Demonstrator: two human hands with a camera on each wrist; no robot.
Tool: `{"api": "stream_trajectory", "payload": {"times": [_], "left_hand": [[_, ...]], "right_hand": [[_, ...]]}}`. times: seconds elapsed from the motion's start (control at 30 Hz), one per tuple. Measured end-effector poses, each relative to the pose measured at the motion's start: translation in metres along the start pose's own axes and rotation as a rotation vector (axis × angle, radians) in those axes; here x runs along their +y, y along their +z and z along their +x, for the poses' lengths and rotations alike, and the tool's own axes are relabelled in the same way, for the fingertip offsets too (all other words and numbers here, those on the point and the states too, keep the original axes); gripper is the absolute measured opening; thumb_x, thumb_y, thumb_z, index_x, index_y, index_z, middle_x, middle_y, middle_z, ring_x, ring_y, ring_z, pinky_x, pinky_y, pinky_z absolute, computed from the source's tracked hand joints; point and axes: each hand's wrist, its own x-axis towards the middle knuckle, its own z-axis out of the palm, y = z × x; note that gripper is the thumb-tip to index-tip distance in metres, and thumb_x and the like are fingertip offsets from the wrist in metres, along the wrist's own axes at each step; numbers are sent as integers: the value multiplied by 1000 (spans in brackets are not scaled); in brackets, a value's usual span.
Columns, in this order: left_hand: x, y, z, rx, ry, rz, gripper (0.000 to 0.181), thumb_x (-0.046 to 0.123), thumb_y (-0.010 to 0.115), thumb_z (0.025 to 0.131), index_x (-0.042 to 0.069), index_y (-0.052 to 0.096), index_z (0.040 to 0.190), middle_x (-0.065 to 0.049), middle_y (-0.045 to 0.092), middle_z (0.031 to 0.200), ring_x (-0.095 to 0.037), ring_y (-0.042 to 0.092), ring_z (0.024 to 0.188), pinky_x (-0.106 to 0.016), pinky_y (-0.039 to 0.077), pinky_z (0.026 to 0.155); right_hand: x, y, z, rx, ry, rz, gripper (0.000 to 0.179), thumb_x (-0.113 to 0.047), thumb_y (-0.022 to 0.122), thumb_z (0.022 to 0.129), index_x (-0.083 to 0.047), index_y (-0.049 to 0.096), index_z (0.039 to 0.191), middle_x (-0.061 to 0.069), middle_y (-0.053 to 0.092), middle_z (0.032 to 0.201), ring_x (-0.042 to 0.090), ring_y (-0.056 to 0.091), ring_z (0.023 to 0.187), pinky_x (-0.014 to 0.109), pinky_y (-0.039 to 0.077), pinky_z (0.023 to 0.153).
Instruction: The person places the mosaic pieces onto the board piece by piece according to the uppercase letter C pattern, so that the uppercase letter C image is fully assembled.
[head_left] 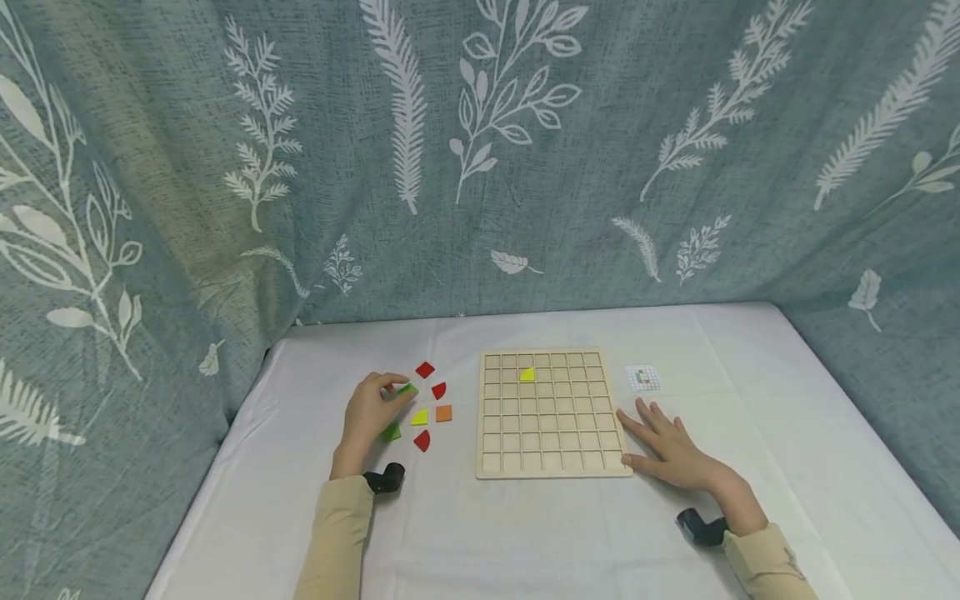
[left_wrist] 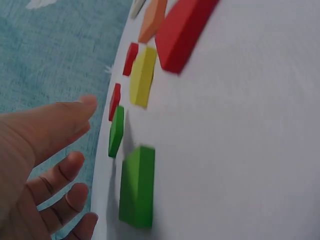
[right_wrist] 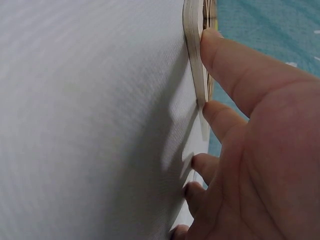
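Note:
My left hand [head_left: 369, 410] hovers over the loose pieces left of the board, thumb and fingers apart. Just by its fingertips is a green piece [head_left: 408, 389], which the left wrist view shows on the cloth, not gripped. A second green piece [left_wrist: 137, 187] lies nearer the wrist. My right hand [head_left: 672, 454] is spread at the board's right side. Its thumb and index finger touch the edge of the wooden grid board [head_left: 553, 476], while the other fingertips reach down to the cloth. One yellow quarter-round piece [head_left: 528, 375] sits in an upper cell of the board.
Beside the green pieces lie red pieces [head_left: 425, 369], a yellow piece [head_left: 419, 417] and an orange square [head_left: 444, 413]. A small printed pattern card [head_left: 642, 377] lies right of the board. White cloth [head_left: 555, 533] covers the table, and a leaf-patterned curtain [head_left: 450, 250] hangs behind it.

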Motion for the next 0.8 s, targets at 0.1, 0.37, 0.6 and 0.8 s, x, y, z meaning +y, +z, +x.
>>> {"api": "stream_trajectory", "payload": {"times": [0.1,0.37,0.6,0.8], "left_hand": [[-3,-2,0,-13,-7,29,33,23,73,79,7,69,107,-12,59,91,-23,51,79,-31,40,63],[-9,-4,1,-54,-33,106,34,25,74,77,7,69,106,-12,58,90,-24,52,81,-35,41,65],[-9,-6,3,-58,-54,123,31,24,73,78,6,69,103,-12,57,89,-24,51,79,-33,39,63],[-6,-7,3,-40,-36,119,31,24,73,78,5,69,101,-11,57,88,-24,52,79,-34,40,64]], "right_hand": [[0,0,0,3,1,-6,68,-45,55,87,-12,35,143,27,12,151,49,4,137,67,-3,102],[-1,0,-1,5,1,-4,68,-45,55,87,-13,35,143,26,11,151,49,4,137,67,-4,102],[-2,1,-1,9,6,-15,68,-45,55,87,-13,35,143,26,12,151,48,5,137,66,-3,103],[-4,1,-1,17,11,-20,68,-46,55,87,-14,36,143,26,13,151,48,5,137,66,-2,103]]}}
